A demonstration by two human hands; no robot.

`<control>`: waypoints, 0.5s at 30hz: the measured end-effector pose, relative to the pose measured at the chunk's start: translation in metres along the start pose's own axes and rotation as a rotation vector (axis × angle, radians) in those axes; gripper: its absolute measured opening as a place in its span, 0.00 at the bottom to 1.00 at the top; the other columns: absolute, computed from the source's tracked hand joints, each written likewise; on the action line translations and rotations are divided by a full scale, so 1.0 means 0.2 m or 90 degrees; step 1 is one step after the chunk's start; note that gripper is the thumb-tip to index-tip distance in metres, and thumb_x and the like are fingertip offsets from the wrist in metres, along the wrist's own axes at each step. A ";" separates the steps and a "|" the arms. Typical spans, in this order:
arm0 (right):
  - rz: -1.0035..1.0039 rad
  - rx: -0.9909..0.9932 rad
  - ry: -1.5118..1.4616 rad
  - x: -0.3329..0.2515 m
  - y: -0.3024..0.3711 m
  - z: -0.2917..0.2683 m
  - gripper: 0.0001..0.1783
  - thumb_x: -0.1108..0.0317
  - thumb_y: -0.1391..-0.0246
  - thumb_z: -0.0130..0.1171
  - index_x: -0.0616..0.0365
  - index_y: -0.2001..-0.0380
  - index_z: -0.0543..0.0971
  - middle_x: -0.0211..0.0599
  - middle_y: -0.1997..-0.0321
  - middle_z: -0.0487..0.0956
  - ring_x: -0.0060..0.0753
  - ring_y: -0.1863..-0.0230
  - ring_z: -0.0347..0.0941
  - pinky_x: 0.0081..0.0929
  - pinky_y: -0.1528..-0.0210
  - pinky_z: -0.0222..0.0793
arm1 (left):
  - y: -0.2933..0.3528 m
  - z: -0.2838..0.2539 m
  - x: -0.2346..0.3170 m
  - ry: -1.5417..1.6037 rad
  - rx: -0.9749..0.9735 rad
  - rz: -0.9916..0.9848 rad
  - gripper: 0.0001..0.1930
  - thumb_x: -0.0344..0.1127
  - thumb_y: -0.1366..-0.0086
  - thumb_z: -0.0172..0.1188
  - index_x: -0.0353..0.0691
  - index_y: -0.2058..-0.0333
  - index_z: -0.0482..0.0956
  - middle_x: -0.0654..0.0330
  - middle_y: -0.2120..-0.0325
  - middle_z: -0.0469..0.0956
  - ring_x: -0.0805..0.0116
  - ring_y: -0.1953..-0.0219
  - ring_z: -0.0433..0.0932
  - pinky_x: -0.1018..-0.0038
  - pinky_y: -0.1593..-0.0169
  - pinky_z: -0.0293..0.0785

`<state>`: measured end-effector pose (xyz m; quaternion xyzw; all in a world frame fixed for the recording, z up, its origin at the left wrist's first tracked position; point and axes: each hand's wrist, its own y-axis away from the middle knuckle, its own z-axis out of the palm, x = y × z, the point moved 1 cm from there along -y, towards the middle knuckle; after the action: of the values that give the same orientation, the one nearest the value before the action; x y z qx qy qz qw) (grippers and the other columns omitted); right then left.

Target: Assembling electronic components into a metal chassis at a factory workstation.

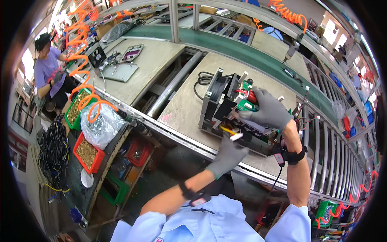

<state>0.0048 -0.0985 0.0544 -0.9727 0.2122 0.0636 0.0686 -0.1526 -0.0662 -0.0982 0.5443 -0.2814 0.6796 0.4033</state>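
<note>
An electronic unit (205,111) with a dark metal case, green circuit boards (246,105) and bundled wires sits on a board in front of me. Both my hands wear grey gloves. At its near side, my left hand (229,156) is closed, its fingertips at a white plug (236,136) on yellow wires (227,129). Over the top lies my right hand (271,111), thumb and fingers apart, touching the unit beside the red wires (251,96). Its palm hides part of the boards. A black cable (200,82) loops behind the case.
Left of me are a green bin (76,109) and a red bin (98,160) of small brass-coloured parts, a plastic bag (100,127) and black cables (58,151). Orange coiled hoses (78,52) hang nearby. A hanging power screwdriver (291,51) is far right. A co-worker (48,72) stands far left.
</note>
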 end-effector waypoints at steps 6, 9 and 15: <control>0.014 0.111 -0.011 0.01 -0.01 0.07 0.48 0.35 0.58 0.68 0.61 0.43 0.71 0.52 0.49 0.76 0.57 0.47 0.76 0.47 0.43 0.71 | 0.08 -0.39 -0.17 -0.479 0.264 0.175 0.15 0.32 0.36 0.57 0.36 0.52 0.76 0.41 0.63 0.80 0.42 0.60 0.81 0.53 0.55 0.76; 0.004 0.123 0.002 0.01 -0.02 0.08 0.47 0.35 0.59 0.68 0.60 0.45 0.73 0.52 0.50 0.77 0.56 0.48 0.76 0.46 0.44 0.70 | -0.10 -0.41 -0.17 -0.570 0.270 0.167 0.11 0.35 0.37 0.59 0.36 0.58 0.78 0.42 0.67 0.81 0.40 0.63 0.80 0.51 0.59 0.75; -0.001 0.164 0.005 0.04 -0.01 0.10 0.48 0.33 0.60 0.67 0.60 0.45 0.73 0.52 0.49 0.77 0.55 0.48 0.77 0.46 0.46 0.72 | -0.26 -0.45 -0.26 -0.722 0.293 0.218 0.09 0.38 0.42 0.61 0.37 0.68 0.81 0.45 0.77 0.79 0.40 0.71 0.79 0.52 0.67 0.74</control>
<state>0.0105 -0.0976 0.0344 -0.9562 0.2184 0.0319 0.1924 -0.1491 0.0217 -0.1727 0.8397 -0.3808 0.3839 -0.0500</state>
